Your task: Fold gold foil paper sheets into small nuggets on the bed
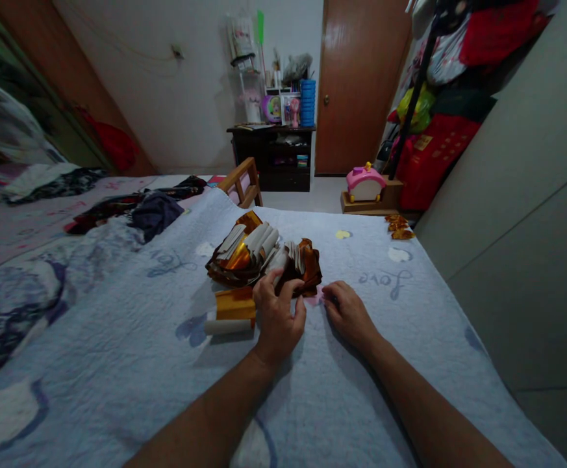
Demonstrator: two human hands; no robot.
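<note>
A pile of amber-gold foil sheets and pale grey paper rolls (247, 247) lies on the bedspread in front of me. My left hand (280, 318) is at the pile's near edge, its thumb and fingers curved but apart, fingertips against the papers. Just left of that hand rests a single gold sheet (234, 303) with a grey rolled edge (228, 327). My right hand (349, 315) rests on the bed to the right of the pile, fingers curled together. Whatever may be between those fingertips is too small to make out.
Several folded gold foil pieces (400, 227) sit at the bed's far right corner. The blue bedspread (385, 383) reaches a pale cabinet (521, 260) on the right. Crumpled clothes (154, 214) lie left. Beyond are a wooden chair (241, 181), dark shelf (273, 156) and pink toy (365, 184).
</note>
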